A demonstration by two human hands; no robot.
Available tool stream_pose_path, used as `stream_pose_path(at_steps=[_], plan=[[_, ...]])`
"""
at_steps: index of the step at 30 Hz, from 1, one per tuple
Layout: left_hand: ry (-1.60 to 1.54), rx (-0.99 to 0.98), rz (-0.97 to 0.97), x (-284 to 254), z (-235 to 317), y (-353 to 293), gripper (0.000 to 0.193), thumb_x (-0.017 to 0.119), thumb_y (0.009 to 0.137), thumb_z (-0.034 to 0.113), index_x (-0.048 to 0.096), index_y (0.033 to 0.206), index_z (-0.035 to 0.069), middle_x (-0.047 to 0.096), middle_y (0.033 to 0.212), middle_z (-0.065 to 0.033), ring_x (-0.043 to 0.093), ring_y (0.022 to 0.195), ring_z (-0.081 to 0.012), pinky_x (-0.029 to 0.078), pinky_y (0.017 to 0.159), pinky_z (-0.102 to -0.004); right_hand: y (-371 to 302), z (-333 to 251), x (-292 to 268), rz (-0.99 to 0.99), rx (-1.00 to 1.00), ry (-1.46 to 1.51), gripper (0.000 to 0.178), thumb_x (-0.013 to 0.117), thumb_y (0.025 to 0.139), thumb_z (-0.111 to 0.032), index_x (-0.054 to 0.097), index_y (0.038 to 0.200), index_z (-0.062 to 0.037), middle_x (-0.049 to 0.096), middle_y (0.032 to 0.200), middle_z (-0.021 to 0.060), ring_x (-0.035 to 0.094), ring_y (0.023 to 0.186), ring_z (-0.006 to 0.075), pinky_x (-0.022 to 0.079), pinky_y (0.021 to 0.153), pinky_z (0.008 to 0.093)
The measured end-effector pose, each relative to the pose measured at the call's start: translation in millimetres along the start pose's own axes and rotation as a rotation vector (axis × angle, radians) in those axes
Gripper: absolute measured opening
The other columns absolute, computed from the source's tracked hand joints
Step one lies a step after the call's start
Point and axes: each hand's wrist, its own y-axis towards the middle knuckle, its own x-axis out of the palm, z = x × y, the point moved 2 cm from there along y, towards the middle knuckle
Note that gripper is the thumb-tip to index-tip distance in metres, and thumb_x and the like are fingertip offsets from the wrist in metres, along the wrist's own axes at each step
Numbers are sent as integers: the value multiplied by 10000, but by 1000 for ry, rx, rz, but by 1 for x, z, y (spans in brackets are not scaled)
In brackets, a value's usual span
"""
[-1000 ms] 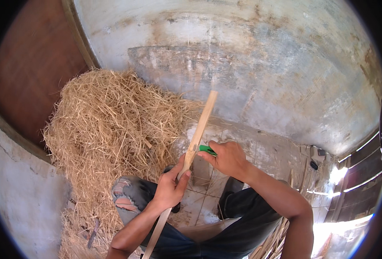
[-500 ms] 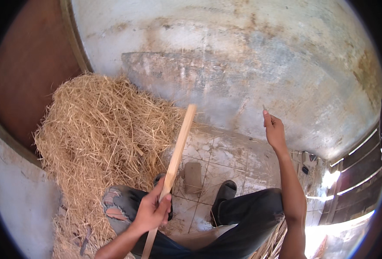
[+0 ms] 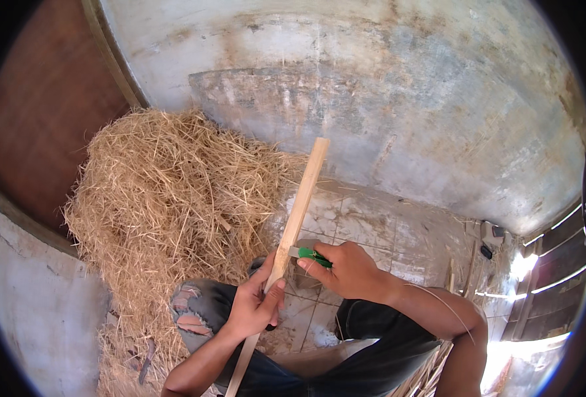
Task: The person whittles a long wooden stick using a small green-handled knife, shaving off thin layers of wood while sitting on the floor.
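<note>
My left hand (image 3: 253,306) grips a long pale wooden strip (image 3: 299,205) near its lower part, and the strip slants up and to the right over my knee. My right hand (image 3: 346,270) is closed on a small knife with a green handle (image 3: 314,256). Its blade lies against the right edge of the strip, just above my left thumb. My legs in dark torn trousers (image 3: 193,311) are under both hands. A thin peeled sliver (image 3: 438,301) curls over my right forearm.
A big heap of dry straw (image 3: 167,198) fills the left side against a grey plastered wall (image 3: 385,86). The floor is pale tile (image 3: 365,225). A brown wooden panel (image 3: 35,119) stands at far left and more thin strips (image 3: 432,374) lie at lower right.
My right hand, swung out high to the right half a second ago, has come back to the strip with the knife against it. The left hand still holds the strip.
</note>
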Motion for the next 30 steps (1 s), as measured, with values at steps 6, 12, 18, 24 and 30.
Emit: stream_pose_path(at_steps=[6, 12, 18, 24, 30], plan=[[25, 18, 16, -2, -10, -4, 613, 518, 1090, 153, 246, 1637, 101, 552, 690, -8, 480, 450, -59, 415, 427, -226, 3, 5, 10, -16, 8, -130, 538, 575, 1004, -545, 668, 847, -39, 648, 644, 194, 657, 610, 421, 507, 553, 522], [127, 45, 31, -2, -7, -6, 609, 517, 1090, 147, 251, 1636, 101, 505, 615, 28, 457, 436, -51, 401, 419, -233, 18, 20, 2, 125, 24, -271, 583, 539, 1003, -601, 672, 843, -56, 621, 597, 167, 647, 584, 412, 496, 526, 528], [257, 115, 7, -5, -25, -6, 577, 593, 1040, 174, 396, 1565, 40, 594, 636, -41, 490, 514, -83, 446, 513, -284, 45, 70, -56, 278, 296, -289, 647, 481, 1024, -623, 670, 831, -36, 602, 621, 188, 642, 669, 417, 507, 625, 502], [391, 226, 10, -5, -27, -6, 577, 624, 1011, 151, 431, 1539, 22, 727, 844, -140, 524, 549, -100, 476, 553, -306, 71, 142, -47, 777, 134, -284, 641, 489, 1047, -547, 662, 804, 21, 654, 723, 254, 637, 724, 468, 486, 682, 539], [213, 198, -55, -25, -32, -29, 580, 597, 1040, 152, 391, 1573, 54, 624, 695, -52, 545, 507, -82, 453, 489, -269, -8, 315, -134, 467, 740, -600, 655, 489, 1027, -558, 748, 896, 30, 717, 949, 280, 685, 932, 471, 533, 854, 527]])
